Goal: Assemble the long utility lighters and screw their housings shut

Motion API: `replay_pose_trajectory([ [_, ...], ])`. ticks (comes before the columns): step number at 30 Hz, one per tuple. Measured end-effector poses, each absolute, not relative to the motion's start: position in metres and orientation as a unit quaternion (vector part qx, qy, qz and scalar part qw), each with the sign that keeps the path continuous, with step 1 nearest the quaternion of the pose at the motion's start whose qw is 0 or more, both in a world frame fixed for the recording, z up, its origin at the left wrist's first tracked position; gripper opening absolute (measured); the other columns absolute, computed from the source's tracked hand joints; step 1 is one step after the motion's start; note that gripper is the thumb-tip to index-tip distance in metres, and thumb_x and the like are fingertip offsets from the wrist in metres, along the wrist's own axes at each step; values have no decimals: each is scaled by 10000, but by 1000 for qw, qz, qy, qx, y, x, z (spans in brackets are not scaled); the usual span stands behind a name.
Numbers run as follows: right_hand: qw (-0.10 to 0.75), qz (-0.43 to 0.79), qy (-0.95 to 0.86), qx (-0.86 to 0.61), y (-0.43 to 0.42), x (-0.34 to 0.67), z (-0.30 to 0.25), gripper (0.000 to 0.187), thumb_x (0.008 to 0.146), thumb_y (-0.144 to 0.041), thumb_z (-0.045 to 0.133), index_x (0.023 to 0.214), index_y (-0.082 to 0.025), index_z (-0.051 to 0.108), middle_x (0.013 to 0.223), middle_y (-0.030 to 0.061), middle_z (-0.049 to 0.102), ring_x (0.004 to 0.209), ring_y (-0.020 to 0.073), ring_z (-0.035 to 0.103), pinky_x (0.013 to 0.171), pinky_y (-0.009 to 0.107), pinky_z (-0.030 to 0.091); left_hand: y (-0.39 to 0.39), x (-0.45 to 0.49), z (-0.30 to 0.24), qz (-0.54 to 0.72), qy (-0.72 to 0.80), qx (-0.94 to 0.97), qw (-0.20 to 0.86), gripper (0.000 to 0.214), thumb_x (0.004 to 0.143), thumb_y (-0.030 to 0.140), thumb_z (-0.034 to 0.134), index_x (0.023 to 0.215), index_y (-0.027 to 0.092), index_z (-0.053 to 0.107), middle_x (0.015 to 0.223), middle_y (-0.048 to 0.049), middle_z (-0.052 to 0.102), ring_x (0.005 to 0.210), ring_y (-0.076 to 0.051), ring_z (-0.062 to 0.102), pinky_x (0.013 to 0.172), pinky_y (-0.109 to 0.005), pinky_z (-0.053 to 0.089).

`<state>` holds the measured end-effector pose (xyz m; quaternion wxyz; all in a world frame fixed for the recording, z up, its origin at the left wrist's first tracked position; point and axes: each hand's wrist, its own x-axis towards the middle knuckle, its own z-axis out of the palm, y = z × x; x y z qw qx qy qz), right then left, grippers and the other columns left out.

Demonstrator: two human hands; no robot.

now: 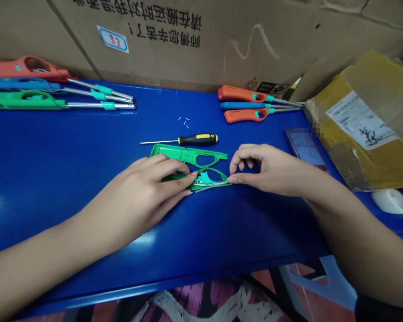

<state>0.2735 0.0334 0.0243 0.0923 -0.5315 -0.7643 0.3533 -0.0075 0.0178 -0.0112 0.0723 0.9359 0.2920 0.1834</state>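
On the blue table, a green lighter half-shell (224, 173) lies with its inside up, holding a teal trigger (205, 179) and thin white wires. My left hand (151, 188) is closed over its handle end, thumb and fingers gripping it and hiding much of that part. At the narrow front end, my right hand (265, 169) pinches the shell's tip between thumb and forefinger, close to the wires. Just beyond lies the matching green half-shell (177, 153), hollow side up. A black and yellow screwdriver (198, 139) rests behind it, with several small screws (184, 122) farther back.
Long lighters in orange, blue and green (27, 101) lie at the left; more lighters (243, 94) sit at the back right. A phone (304, 145), a taped box (359, 120) and a white object (391, 201) stand right. A large cardboard box (215, 67) walls the back.
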Motion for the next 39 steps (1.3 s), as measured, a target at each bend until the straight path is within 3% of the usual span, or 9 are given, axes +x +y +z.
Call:
replay_pose_trajectory([
  [8,101,343,-783,-509,31,277,26,170,856,-383,678,851,-214,695,828,2,640,765,153,528,696,288,427,8,-5,-5,220,316,920,70,382,931,380,666,1272,207,652,1186,-76,680,1061,-238,650,920,-389,531],
  [16,149,294,-817,-474,22,263,22,139,831,-315,735,918,-218,687,926,2,640,881,158,566,775,282,433,6,6,-6,247,308,915,83,90,939,263,662,995,203,697,1083,-38,707,974,-202,667,859,-356,547],
  [29,145,322,-811,-467,20,257,17,104,870,-296,715,815,-218,676,842,-24,637,819,126,560,737,267,431,6,5,-4,252,337,903,88,74,922,237,643,923,195,704,1016,-27,729,922,-200,694,824,-350,571],
  [39,160,309,-811,-470,21,254,15,93,839,-275,736,796,-211,682,832,-16,639,821,137,571,733,278,424,6,1,-2,228,308,920,83,189,932,304,654,1095,235,722,1089,-24,737,983,-212,698,865,-374,583],
])
